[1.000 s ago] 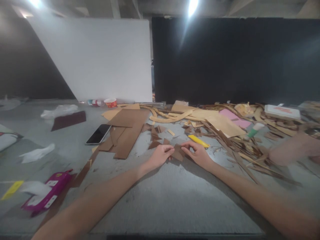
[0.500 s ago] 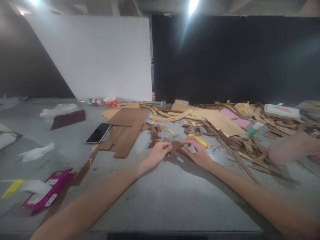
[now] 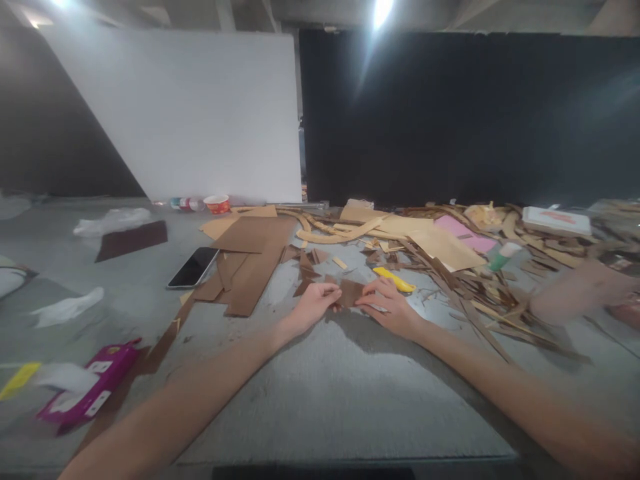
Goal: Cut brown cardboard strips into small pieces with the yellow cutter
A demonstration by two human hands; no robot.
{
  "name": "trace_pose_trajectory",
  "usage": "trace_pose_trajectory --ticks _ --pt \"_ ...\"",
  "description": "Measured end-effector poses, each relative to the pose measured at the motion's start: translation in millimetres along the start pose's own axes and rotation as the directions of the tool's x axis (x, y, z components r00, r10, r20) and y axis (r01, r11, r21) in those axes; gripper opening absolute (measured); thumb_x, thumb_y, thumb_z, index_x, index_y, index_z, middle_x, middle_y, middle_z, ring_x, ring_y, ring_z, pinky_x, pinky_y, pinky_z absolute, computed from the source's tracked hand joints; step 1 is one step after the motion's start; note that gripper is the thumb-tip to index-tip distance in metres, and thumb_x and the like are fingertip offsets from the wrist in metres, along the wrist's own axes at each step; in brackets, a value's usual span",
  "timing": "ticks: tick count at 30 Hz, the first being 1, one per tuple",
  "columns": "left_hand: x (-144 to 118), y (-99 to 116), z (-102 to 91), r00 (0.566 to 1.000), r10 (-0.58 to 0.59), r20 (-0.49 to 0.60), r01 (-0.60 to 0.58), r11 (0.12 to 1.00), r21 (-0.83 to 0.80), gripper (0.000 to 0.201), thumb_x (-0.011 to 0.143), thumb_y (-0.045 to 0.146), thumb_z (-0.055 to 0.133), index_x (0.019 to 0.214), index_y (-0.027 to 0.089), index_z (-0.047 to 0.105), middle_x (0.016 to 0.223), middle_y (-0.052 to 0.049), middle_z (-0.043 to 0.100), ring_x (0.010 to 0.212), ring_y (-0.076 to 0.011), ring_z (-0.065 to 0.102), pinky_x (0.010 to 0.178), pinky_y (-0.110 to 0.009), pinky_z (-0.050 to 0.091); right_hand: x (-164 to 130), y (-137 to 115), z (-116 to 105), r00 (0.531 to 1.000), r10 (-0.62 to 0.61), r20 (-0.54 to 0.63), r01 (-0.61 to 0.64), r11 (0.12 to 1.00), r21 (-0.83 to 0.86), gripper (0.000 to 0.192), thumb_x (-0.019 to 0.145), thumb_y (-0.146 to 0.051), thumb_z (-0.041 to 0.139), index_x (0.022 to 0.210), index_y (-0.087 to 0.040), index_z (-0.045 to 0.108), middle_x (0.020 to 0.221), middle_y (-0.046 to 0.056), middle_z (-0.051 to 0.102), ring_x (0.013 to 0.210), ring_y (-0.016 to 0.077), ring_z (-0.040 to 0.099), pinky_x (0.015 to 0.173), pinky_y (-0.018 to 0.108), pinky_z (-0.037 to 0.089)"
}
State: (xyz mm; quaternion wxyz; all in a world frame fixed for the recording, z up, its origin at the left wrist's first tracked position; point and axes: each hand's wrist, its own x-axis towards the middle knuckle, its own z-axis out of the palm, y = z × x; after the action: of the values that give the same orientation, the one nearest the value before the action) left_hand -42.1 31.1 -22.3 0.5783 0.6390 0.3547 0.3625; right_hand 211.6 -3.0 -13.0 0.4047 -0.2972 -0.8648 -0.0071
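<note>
A wide grey bench (image 3: 320, 400) carries a heap of tan and brown cardboard offcuts (image 3: 450, 260) at the right, with long brown cardboard sheets (image 3: 255, 257) and a dark phone (image 3: 193, 267) at centre left. In the middle, the left hand (image 3: 313, 307) and right hand (image 3: 390, 308) pinch a small brown cardboard piece (image 3: 350, 292) between closed fingers, low over the bench, beside a yellow cutter (image 3: 395, 279)

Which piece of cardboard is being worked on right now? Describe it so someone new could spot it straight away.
On the grey table, look ahead of the big brown cardboard sheets toward the scrap pile on the right. The small dark brown cardboard piece sits between the left hand and right hand, pinched by both. Unlike the loose triangular offcuts behind it, it alone is held.
</note>
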Motion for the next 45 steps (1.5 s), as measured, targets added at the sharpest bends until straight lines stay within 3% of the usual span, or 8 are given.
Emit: trace_pose_trajectory --ticks 4,10,17,22,26,33,38,45 --pt "-2.3 -0.6 2.4 1.0 0.023 0.01 -0.024 0.994 0.108 0.047 0.095 0.063 0.071 0.085 0.017 0.071 0.078 -0.005 0.071 0.065 -0.0171 0.069 0.068 -0.03 0.052 0.8 -3.1 1.2 0.998 0.06 0.037 -0.065 0.986 0.154 0.018 0.111 -0.034 0.064 0.105 -0.028 0.081 0.099 0.006 0.077 0.091 0.0227 0.069 0.086 0.042 0.056" --pt "-6.1 3.7 6.3 0.999 0.023 0.041 -0.031 0.979 0.201 0.043 0.1 0.056 0.065 0.08 0.018 0.067 0.073 -0.004 0.069 0.069 -0.0202 0.074 0.068 -0.029 0.052 6.4 -12.9 2.9 0.943 0.312 0.114 -0.332 0.899 0.287 0.024 0.108 -0.041 0.066 0.095 -0.026 0.08 0.089 0.005 0.073 0.082 0.0213 0.068 0.075 0.036 0.055" --pt "-7.4 3.3 6.3 0.996 0.062 0.07 -0.076 0.97 0.23 0.042 0.104 0.054 0.06 0.087 0.018 0.072 0.074 -0.006 0.075 0.066 -0.0195 0.073 0.069 -0.029 0.052 6.5 -11.0 13.6 0.854 0.52 0.019 -0.502 0.813 0.295 0.028 0.098 -0.05 0.073 0.088 -0.026 0.081 0.112 0.009 0.074 0.112 0.0275 0.069 0.102 0.044 0.055" --pt "-8.4 5.2 8.0 0.997 0.018 0.075 -0.034 0.975 0.221 0.044 0.104 0.057 0.061 0.086 0.018 0.073 0.076 -0.007 0.077 0.07 -0.0208 0.074 0.071 -0.031 0.053 7.6 -11.4 20.1 0.776 0.606 0.175 -0.612 0.656 0.443 0.033 0.1 -0.056 0.068 0.091 -0.025 0.077 0.091 0.005 0.077 0.082 0.0225 0.069 0.075 0.035 0.057" --pt "-9.3 10.9 9.7 0.996 0.01 0.089 -0.031 0.971 0.237 0.041 0.104 0.054 0.061 0.09 0.018 0.075 0.076 -0.007 0.077 0.069 -0.0195 0.073 0.071 -0.03 0.053 8.5 -14.2 21.5 0.761 0.622 0.184 -0.627 0.635 0.451 0.036 0.099 -0.058 0.067 0.09 -0.024 0.075 0.077 0.001 0.072 0.07 0.0194 0.063 0.064 0.031 0.051" --pt "-10.6 17.4 12.4 0.992 -0.045 0.118 0.03 0.991 0.128 0.046 0.104 0.058 0.061 0.089 0.016 0.074 0.086 -0.011 0.079 0.071 -0.0198 0.074 0.071 -0.031 0.056 9.4 -16.5 23.4 0.735 0.664 0.137 -0.639 0.612 0.466 0.029 0.096 -0.052 0.07 0.092 -0.024 0.076 0.081 0.002 0.075 0.07 0.0196 0.064 0.064 0.032 0.051" --pt "-11.0 15.0 15.4 0.996 -0.015 0.094 0.001 0.989 0.147 0.038 0.094 0.055 0.077 0.087 0.018 0.073 0.081 -0.006 0.077 0.067 -0.0171 0.07 0.066 -0.028 0.052 8.8 -18.1 23.5 0.753 0.647 0.116 -0.62 0.641 0.453 0.027 0.097 -0.05 0.07 0.094 -0.024 0.076 0.084 0.003 0.077 0.073 0.0203 0.066 0.068 0.033 0.053" --pt "-11.2 15.1 16.5 0.995 -0.003 0.103 -0.013 0.987 0.16 0.039 0.096 0.054 0.074 0.086 0.017 0.074 0.081 -0.007 0.077 0.065 -0.0166 0.068 0.065 -0.028 0.053 8.1 -16.0 25.3 0.77 0.633 0.077 -0.582 0.648 0.492 0.034 0.096 -0.05 0.073 0.117 -0.024 0.071 0.088 0.002 0.075 0.076 0.0204 0.068 0.071 0.034 0.055"
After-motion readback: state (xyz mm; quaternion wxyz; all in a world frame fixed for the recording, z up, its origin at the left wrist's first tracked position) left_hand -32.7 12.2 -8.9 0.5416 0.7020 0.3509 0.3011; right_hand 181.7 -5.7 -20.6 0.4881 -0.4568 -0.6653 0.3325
